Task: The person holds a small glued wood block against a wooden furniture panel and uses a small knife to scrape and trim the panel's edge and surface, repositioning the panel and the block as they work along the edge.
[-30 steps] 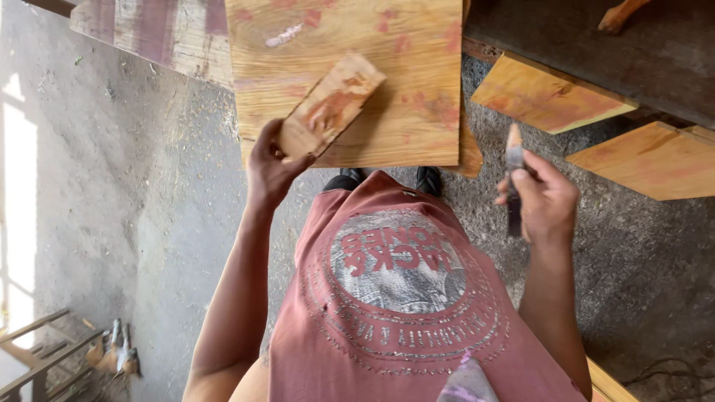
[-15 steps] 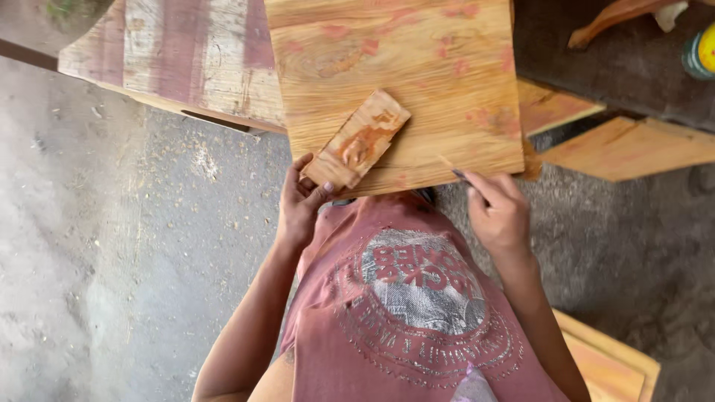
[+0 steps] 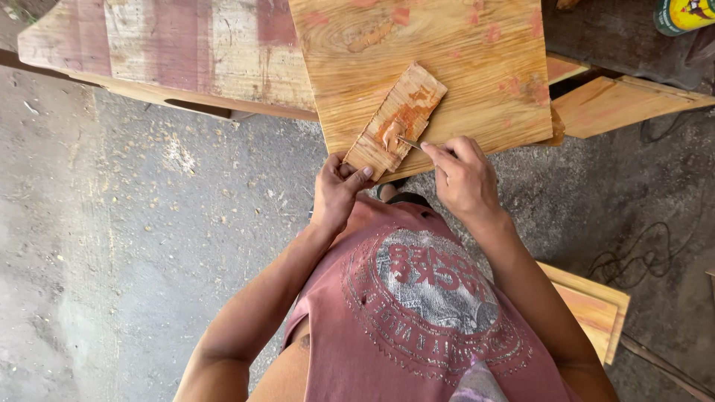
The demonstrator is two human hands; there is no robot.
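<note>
My left hand (image 3: 337, 187) grips the near end of a small wooden slat (image 3: 398, 117) smeared with reddish-brown putty, held flat over a large light wooden panel (image 3: 447, 52). My right hand (image 3: 463, 177) pinches a thin putty knife (image 3: 408, 141) whose blade tip touches the lump of putty on the slat. The panel shows several reddish putty patches. Both hands are just above the panel's near edge.
A weathered striped board (image 3: 171, 45) lies at the upper left. More light wood panels (image 3: 618, 100) sit at the right, another (image 3: 596, 313) by my right elbow. A yellow can (image 3: 681, 15) stands top right. Rough concrete floor (image 3: 126, 223) with a cable (image 3: 640, 253).
My right hand moved left from the panel's edge to the slat, bringing the knife tip onto the putty. My left hand keeps holding the slat.
</note>
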